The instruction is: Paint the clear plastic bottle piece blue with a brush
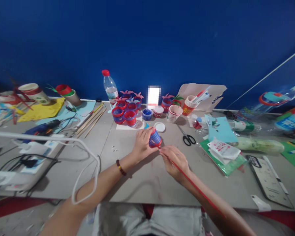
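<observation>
A small blue cup with red rims (155, 139) is tilted in my left hand (142, 144), its fingers wrapped round the side. My right hand (175, 162) pinches a long thin red brush (199, 190), whose handle runs back over the forearm. The brush's tip meets the cup's lower red rim. Behind my hands stand several red and blue painted cups (130, 118), an open jar of blue paint (147, 114) and a jar of red or pink paint (158, 111). A white lid (159, 127) lies just beyond the held cup.
Scissors (188, 139) lie right of centre, near a paper cup (174, 113). A water bottle (109, 87) stands at the back. Wooden sticks (91, 120), a power strip (39, 167) and a looping white cable (95, 157) are at left; a phone (270, 182) is at right.
</observation>
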`<action>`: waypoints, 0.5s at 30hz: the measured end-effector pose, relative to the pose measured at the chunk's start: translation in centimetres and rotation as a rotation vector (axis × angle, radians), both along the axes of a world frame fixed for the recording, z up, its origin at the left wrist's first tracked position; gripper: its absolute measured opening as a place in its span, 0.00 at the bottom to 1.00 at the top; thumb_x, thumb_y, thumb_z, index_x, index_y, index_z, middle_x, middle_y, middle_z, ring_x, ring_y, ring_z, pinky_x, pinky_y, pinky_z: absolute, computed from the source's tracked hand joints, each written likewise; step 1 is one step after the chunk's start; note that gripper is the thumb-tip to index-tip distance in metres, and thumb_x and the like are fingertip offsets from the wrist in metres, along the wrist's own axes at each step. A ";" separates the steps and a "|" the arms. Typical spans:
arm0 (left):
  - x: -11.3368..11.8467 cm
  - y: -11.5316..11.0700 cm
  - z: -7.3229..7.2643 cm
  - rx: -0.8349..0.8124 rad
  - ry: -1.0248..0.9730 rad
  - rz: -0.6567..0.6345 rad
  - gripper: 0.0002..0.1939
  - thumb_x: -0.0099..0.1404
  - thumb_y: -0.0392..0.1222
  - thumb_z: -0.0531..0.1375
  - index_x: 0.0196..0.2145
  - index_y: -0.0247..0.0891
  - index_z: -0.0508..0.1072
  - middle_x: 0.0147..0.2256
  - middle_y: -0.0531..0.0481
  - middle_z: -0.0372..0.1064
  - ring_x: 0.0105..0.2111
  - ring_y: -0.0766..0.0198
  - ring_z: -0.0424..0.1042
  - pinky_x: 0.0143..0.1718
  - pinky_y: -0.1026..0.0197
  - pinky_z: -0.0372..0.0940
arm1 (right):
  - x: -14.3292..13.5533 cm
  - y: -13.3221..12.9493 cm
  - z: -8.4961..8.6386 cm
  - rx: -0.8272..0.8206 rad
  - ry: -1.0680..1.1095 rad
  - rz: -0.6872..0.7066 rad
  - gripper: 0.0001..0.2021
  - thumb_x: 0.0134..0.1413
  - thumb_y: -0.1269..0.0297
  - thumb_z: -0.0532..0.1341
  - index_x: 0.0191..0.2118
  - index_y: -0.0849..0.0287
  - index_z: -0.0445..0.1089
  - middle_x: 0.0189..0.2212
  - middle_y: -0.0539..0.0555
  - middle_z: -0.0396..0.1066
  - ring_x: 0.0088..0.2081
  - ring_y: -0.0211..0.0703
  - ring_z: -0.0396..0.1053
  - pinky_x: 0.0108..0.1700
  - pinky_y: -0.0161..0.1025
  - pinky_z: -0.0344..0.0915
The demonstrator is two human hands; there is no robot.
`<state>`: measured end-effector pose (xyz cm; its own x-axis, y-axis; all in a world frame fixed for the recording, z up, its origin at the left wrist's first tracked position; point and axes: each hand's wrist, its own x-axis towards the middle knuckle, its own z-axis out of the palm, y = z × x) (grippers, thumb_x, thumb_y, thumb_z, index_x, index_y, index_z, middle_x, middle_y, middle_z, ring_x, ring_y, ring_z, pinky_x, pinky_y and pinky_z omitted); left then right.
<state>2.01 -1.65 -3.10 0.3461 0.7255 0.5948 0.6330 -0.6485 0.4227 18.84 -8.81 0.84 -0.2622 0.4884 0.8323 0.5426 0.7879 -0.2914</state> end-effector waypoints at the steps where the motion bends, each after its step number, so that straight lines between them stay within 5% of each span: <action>1: 0.0 0.0 -0.1 -0.007 0.004 -0.004 0.39 0.53 0.47 0.71 0.60 0.38 0.64 0.57 0.36 0.69 0.54 0.45 0.69 0.56 0.44 0.62 | 0.1 0.0 0.1 -0.006 0.009 -0.017 0.14 0.60 0.78 0.58 0.47 0.56 0.71 0.32 0.56 0.79 0.35 0.45 0.78 0.40 0.42 0.76; 8: 0.0 0.1 -0.3 0.035 -0.023 0.008 0.40 0.53 0.48 0.72 0.60 0.37 0.63 0.56 0.36 0.70 0.54 0.46 0.70 0.56 0.44 0.61 | 0.6 0.2 0.7 0.005 0.043 -0.108 0.11 0.61 0.78 0.58 0.43 0.56 0.72 0.30 0.55 0.77 0.32 0.44 0.76 0.36 0.40 0.75; 15: 0.0 0.1 -0.1 -0.026 -0.017 0.014 0.40 0.52 0.46 0.72 0.59 0.39 0.63 0.56 0.37 0.70 0.55 0.45 0.70 0.57 0.43 0.61 | 1.7 0.7 -0.5 -0.010 0.050 -0.209 0.10 0.60 0.77 0.59 0.43 0.56 0.71 0.32 0.56 0.77 0.34 0.45 0.76 0.38 0.42 0.74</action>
<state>1.99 -1.54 -3.15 0.3255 0.7457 0.5813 0.6345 -0.6281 0.4505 20.56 -8.15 0.33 -0.1130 0.5364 0.8364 0.6786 0.6565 -0.3294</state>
